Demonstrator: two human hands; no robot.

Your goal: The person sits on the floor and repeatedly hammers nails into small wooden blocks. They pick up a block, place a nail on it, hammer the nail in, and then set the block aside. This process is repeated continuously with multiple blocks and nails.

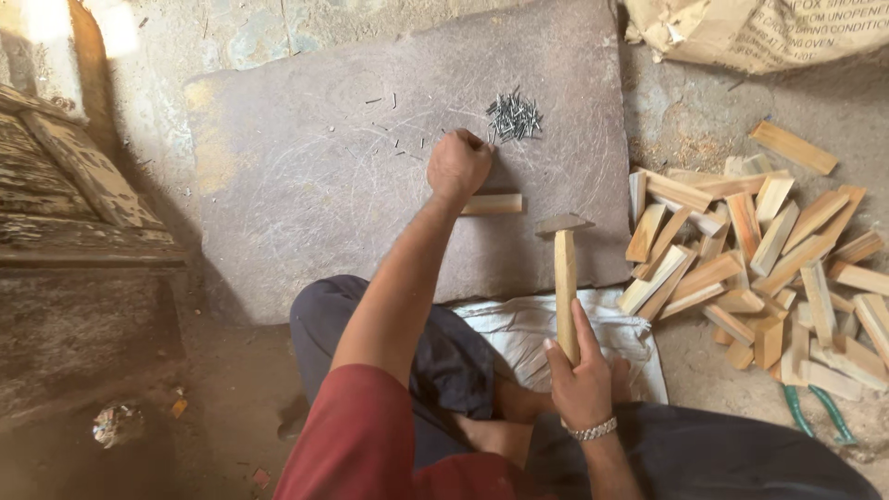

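Head view: left hand (458,165) pins a small wood block (492,204) on the stone slab (306,185), fingers curled shut, nails (514,117) at one o'clock; right hand (581,375) grips the hammer (564,268), wood pile (759,268) at three o'clock

A scratched, matt stone slab (306,185) bears shiny metal nails (514,118); pale raw wood forms hammer (565,278) handle and blocks (759,250).

Pale tan wood blocks (759,259) are seen at the grey slab's (306,185) right edge — silver-grey nails (514,118), green-handled pliers (815,412), red sleeve (361,444).
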